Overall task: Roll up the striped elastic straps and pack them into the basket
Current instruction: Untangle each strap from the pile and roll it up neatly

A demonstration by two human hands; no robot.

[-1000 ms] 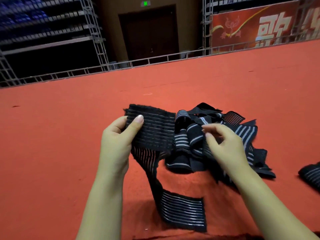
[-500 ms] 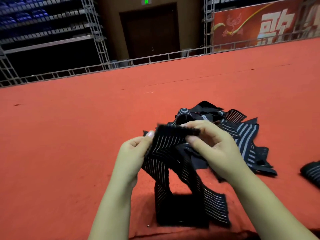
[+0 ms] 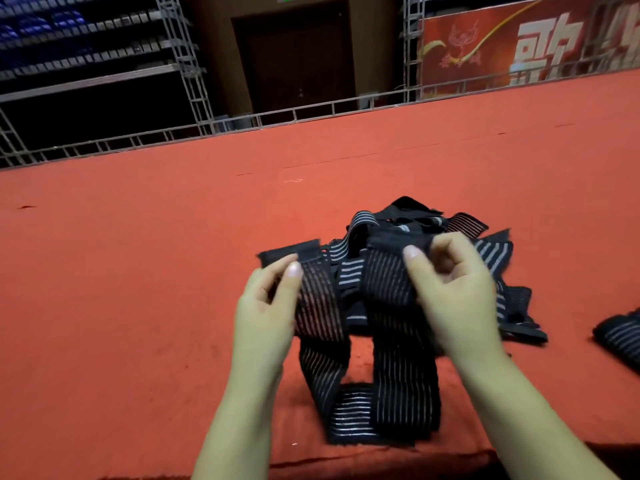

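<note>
A black elastic strap with thin pale stripes hangs in a loop between my hands, its bottom resting on the red surface near the front edge. My left hand pinches one end of it at thumb and fingers. My right hand grips the other end, fingers curled over the fabric. Behind my hands lies a tangled pile of striped straps. No basket shows in the head view.
A red carpeted surface stretches wide around the pile. Another striped strap lies at the right edge. Metal truss railing and a dark door stand beyond the far edge.
My hands drew together with the strap's ends, then spread apart again. The strap's lower part slid nearer and now hangs as a loop.
</note>
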